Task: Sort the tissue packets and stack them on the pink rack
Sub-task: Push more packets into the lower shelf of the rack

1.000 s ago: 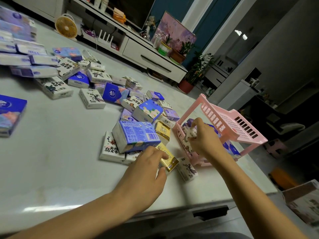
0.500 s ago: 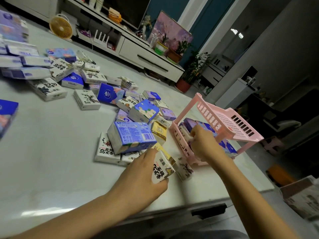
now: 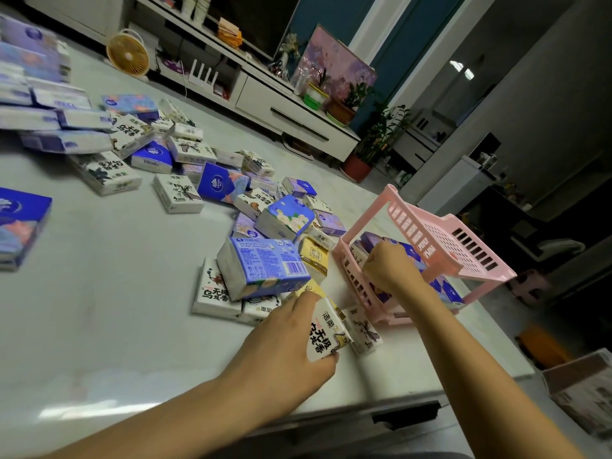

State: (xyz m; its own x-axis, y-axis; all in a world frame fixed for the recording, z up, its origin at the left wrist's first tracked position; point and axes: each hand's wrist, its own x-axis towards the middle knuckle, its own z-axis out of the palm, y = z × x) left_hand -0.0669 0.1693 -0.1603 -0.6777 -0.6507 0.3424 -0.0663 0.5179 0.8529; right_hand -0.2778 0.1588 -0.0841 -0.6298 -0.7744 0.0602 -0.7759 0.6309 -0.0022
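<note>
A pink two-tier rack (image 3: 440, 240) stands at the table's right front corner, with purple and blue packets on its lower tier. My right hand (image 3: 385, 270) reaches into that lower tier, fingers curled among the packets there; what it grips is hidden. My left hand (image 3: 284, 342) holds a small white tissue packet with black characters (image 3: 326, 332), lifted on edge just left of the rack. A large blue packet (image 3: 265, 266) lies on white packets beside it. A small yellow packet (image 3: 314, 256) sits by the rack.
Several tissue packets, white, blue and purple, are scattered over the white table (image 3: 116, 293) towards the back left. Another white packet (image 3: 364, 329) lies in front of the rack. The table's front edge runs close under my arms. A TV cabinet (image 3: 291, 111) stands behind.
My left hand has picked up the white packet from the pile and tipped it upright. My right hand has pushed deeper into the rack's lower tier.
</note>
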